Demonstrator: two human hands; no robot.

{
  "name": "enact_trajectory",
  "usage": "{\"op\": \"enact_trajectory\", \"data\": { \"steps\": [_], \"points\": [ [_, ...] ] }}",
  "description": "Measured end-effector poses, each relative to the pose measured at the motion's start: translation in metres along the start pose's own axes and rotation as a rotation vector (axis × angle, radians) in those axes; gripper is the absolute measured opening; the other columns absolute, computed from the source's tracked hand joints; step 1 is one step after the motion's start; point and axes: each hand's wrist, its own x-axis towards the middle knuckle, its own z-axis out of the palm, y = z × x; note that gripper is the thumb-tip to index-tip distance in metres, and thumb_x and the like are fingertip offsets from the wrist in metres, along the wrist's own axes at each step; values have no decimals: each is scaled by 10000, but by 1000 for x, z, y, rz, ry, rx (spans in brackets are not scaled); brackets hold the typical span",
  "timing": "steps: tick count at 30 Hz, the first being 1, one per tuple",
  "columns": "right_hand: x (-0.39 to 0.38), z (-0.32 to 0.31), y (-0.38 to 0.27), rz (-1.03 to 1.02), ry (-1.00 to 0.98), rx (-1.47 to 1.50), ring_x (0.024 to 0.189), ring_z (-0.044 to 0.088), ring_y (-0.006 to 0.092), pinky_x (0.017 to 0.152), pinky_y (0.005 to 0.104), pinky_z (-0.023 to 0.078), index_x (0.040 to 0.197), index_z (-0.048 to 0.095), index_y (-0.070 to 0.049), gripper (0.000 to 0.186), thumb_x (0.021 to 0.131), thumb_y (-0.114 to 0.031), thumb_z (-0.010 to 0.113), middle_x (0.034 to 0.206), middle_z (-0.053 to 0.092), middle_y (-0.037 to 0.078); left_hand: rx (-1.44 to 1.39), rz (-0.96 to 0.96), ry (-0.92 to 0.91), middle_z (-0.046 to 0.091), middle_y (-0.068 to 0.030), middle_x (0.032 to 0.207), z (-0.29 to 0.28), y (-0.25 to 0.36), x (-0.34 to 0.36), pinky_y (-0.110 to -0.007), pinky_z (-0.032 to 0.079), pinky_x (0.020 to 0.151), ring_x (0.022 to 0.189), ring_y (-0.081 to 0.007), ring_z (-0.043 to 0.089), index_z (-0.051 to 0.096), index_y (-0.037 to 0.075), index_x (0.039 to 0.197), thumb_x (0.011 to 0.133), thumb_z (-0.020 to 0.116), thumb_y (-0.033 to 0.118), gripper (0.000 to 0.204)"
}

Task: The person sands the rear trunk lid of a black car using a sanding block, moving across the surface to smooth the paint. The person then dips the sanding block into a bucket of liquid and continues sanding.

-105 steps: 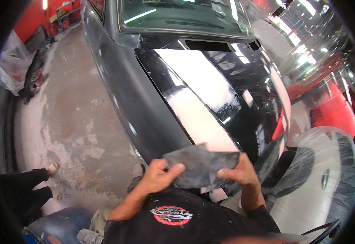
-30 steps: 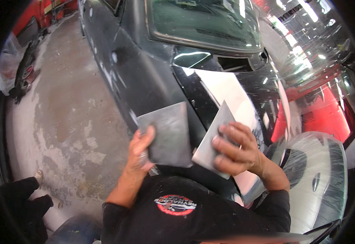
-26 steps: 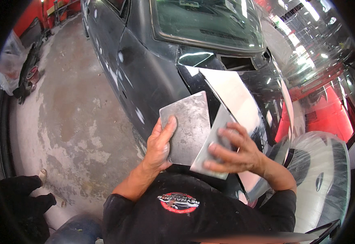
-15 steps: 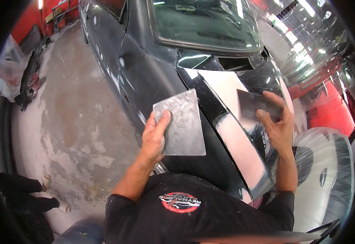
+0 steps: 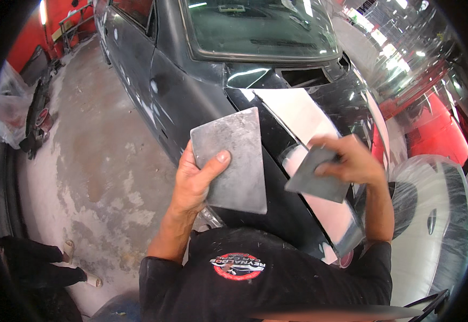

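Note:
My left hand (image 5: 190, 185) grips a flat grey rectangular mixing board (image 5: 236, 150), its thumb pressed on the top face and its fingers underneath. Dull smears mark the board. To its right, my right hand (image 5: 360, 161) pinches a thin dark grey spreader (image 5: 314, 174) between thumb and fingers; that hand is partly blurred. A gap separates the spreader from the board. Both are held above a dark car (image 5: 191, 91), whose panel carries a pale pink coated patch (image 5: 298, 110). A lower pale pink patch (image 5: 333, 217) is partly hidden by the spreader.
The car's window glass (image 5: 260, 32) lies ahead. On the right stands a pale car part under clear plastic sheeting (image 5: 432, 225). Stained concrete floor (image 5: 94, 177) runs along the left. Another person's legs (image 5: 41, 263) show at lower left, near plastic-wrapped items (image 5: 11, 107).
My right hand has brought the spreader left and nearer to me, toward the board, and turned it. My left hand has shifted slightly left, with the board tilted a little differently.

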Motion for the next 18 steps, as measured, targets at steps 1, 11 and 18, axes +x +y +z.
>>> {"op": "enact_trajectory", "data": {
  "steps": [1,11,18],
  "points": [
    [-6,-7,-1,-116,254,38,1016,664,210,892,360,501,1251,613,-89,530,751,-89,788,1082,685,90,58,27,6,667,-78,1121,-1,-3,1,-318,529,892,1013,-151,646,544,28,1268,959,620,88,324],
    [8,12,-27,-134,714,-68,774,604,203,786,292,469,1000,695,-7,138,896,-61,621,891,619,119,242,242,-62,690,-19,1061,4,-22,4,-268,474,880,966,-88,596,650,16,1190,993,599,147,242],
    [30,69,-48,-212,662,233,653,616,224,577,348,468,916,736,-42,224,836,-247,777,772,625,105,422,263,-115,664,-76,1157,18,-20,-9,-334,463,949,1039,-152,613,597,8,1248,968,620,120,303]
  ]
}}
